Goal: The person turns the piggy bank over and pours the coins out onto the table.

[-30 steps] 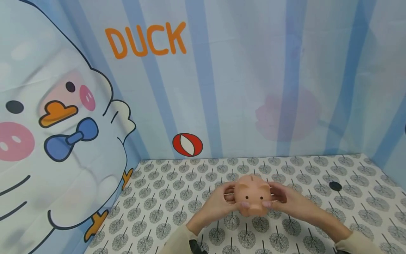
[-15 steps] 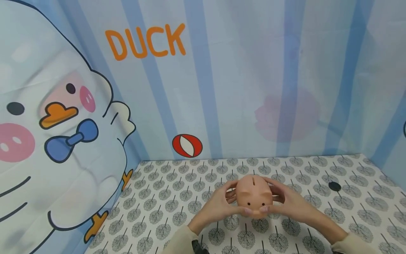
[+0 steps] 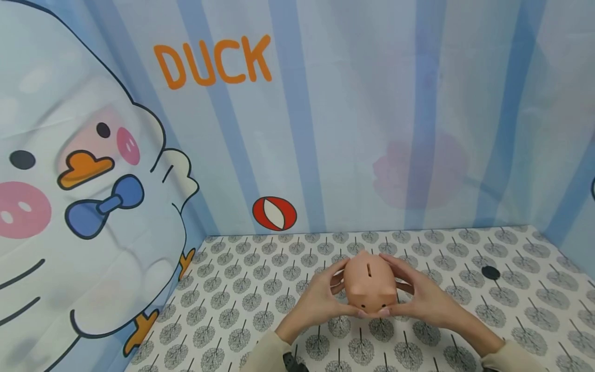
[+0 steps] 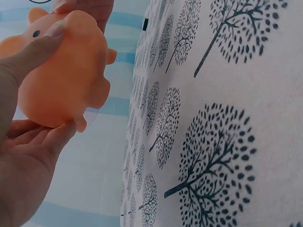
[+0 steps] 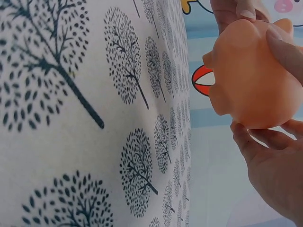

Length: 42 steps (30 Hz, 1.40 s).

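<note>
A peach-orange piggy bank [image 3: 370, 276] is held between both hands over the tree-print cloth, its coin slot showing on top and its snout tipped down toward the person. On its left side, the left hand [image 3: 327, 295] grips it, thumb [image 4: 40, 49] along the face and fingers around the rear. From the other side, the right hand [image 3: 418, 294] holds it the same way, thumb [image 5: 286, 49] near the face and fingers [image 5: 265, 146] at the back. In both wrist views its stubby feet stand apart from the cloth.
A small black disc [image 3: 490, 273] lies on the tree-print cloth [image 3: 260, 289] to the right. Behind stands a blue-striped curtain [image 3: 344, 129] with the word DUCK and a red ball printed on it. A large printed duck [image 3: 93, 206] covers the left side.
Both hands have tilted the piggy bank forward: its face has turned downward and its top with the slot has come more into view. The hands keep their grip.
</note>
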Motion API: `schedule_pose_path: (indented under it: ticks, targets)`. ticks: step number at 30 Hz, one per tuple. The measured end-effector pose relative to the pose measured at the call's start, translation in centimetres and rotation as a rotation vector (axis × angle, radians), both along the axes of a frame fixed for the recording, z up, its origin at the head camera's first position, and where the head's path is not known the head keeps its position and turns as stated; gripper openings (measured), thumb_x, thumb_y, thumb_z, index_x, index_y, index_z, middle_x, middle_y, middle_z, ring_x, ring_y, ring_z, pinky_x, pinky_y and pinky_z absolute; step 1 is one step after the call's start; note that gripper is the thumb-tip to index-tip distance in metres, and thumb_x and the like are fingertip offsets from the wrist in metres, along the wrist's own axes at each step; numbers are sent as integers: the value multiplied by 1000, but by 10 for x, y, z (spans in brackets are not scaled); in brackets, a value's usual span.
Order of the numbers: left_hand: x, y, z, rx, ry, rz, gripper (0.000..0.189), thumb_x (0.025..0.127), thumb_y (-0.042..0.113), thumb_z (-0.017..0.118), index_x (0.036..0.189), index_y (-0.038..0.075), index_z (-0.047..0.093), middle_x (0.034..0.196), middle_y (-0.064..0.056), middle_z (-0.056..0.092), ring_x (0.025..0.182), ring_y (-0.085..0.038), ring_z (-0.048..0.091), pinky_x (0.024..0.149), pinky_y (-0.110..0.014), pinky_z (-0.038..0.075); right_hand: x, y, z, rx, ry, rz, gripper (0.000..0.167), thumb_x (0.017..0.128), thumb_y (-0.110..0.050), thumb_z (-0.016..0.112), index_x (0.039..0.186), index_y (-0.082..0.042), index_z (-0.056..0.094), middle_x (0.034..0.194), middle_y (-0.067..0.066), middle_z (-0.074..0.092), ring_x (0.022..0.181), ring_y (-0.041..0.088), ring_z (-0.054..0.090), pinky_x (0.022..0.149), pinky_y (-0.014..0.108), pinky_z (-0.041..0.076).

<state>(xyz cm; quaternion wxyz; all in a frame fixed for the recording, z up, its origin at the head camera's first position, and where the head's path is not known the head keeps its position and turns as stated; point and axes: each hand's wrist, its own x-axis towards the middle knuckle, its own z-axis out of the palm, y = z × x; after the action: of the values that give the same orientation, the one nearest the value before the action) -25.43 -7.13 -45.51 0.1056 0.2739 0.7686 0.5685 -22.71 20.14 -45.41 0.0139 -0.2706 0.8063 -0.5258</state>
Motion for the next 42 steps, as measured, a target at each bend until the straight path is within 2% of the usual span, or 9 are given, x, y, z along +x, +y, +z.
schedule_pose_path:
  ticks: [6,14,19,22,24,31,36,39,42]
  targets:
    - [-1,1,-1,-24,65,-3,117,74,13,97,167,18,27,170,-8,37,153,-27,46,117,-19,47,0,0,0,-17,-23,-8,114,80,-22,92,169,-15,22,169,30,26,145,63,39,106,61,58]
    - [-1,4,-1,-86,226,16,115,73,12,98,166,20,30,166,-4,44,153,-23,47,118,-19,45,1,0,0,23,7,-52,120,76,-27,95,169,-14,21,169,28,29,143,62,43,108,66,54]
    - [0,4,-5,-156,451,53,116,72,11,98,165,15,30,165,-6,45,149,-25,52,118,-23,48,0,-2,-3,51,91,-98,120,74,-31,97,168,-28,23,169,22,35,142,55,49,109,69,52]
    - [0,2,-7,-178,589,73,115,73,8,97,165,11,29,166,-9,43,147,-28,53,118,-26,49,1,-5,-4,74,162,-122,120,74,-28,97,168,-34,23,168,18,39,142,48,53,111,62,53]
    - [-1,2,-8,-180,630,79,114,73,6,96,166,13,29,167,-9,42,147,-30,54,117,-27,50,1,-6,-4,90,193,-131,120,74,-28,97,168,-34,22,168,16,40,142,44,55,111,55,55]
    - [-2,1,-6,-157,553,42,113,74,6,96,165,12,29,166,-8,42,150,-27,50,118,-24,48,2,-7,-1,97,207,-126,116,76,-32,96,168,-26,26,163,19,46,136,47,59,107,56,58]
    - [-1,-2,-3,-102,256,15,111,74,23,98,165,26,33,163,1,48,145,-19,56,117,-23,49,6,-5,2,93,110,-137,111,77,-37,95,166,-16,31,159,25,48,133,53,58,100,72,55]
    - [0,-3,-3,-52,87,44,102,78,30,96,162,27,40,160,-1,53,138,-19,63,114,-23,52,6,-3,5,77,19,-112,98,87,-31,87,165,-12,31,158,30,47,134,54,57,100,66,59]
    - [-1,1,-2,-40,6,98,85,84,41,89,157,21,50,151,-5,62,127,-18,70,104,-23,59,4,-3,8,80,-64,-116,76,100,-31,72,163,-10,34,153,30,53,134,49,60,98,55,63]
